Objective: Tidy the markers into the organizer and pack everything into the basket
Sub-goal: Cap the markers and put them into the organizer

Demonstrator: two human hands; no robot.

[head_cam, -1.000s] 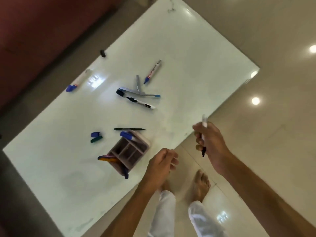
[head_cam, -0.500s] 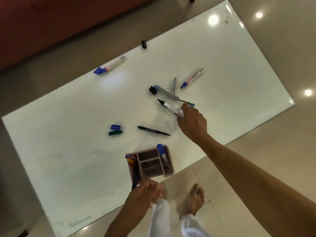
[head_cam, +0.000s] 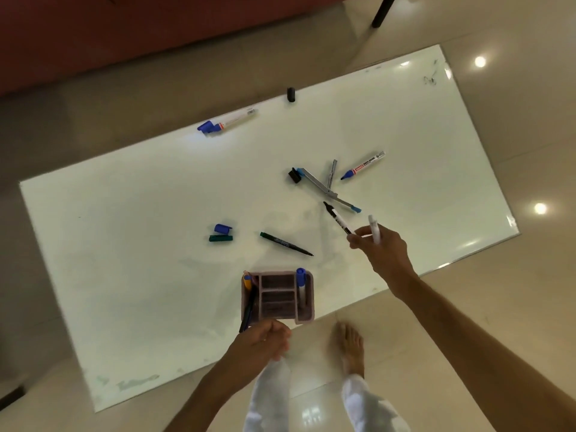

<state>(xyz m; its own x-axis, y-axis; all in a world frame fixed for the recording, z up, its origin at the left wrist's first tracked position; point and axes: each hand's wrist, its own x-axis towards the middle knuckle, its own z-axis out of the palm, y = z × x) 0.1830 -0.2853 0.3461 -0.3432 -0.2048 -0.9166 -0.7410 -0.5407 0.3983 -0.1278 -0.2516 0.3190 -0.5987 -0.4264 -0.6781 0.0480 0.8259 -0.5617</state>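
A pink organizer (head_cam: pixel 277 299) sits at the near edge of the white table (head_cam: pixel 124 244); a blue-capped marker (head_cam: pixel 300 282), an orange pen (head_cam: pixel 247 282) and a dark pen (head_cam: pixel 249 307) are in it. My right hand (head_cam: pixel 383 247) grips a white marker (head_cam: pixel 374 229) and pinches the end of a black-tipped white marker (head_cam: pixel 338 218). My left hand (head_cam: pixel 261 341) is a closed fist just below the organizer. Loose on the table lie a green pen (head_cam: pixel 285 243), a red-labelled blue-tipped marker (head_cam: pixel 363 166), grey pens (head_cam: pixel 324 188) and a blue-capped marker (head_cam: pixel 227 121). No basket shows.
Loose caps lie about: blue (head_cam: pixel 223 228), green (head_cam: pixel 220 238), black (head_cam: pixel 291 94) at the far edge, and a black piece (head_cam: pixel 294 175) by the grey pens. My bare foot (head_cam: pixel 352 347) stands on the tiled floor. A red-brown surface (head_cam: pixel 156 32) runs beyond the table.
My right hand reached out to the black-tipped marker, took its end and now lifts it back, still holding the white marker. The view swung; my left hand stays by the organizer.
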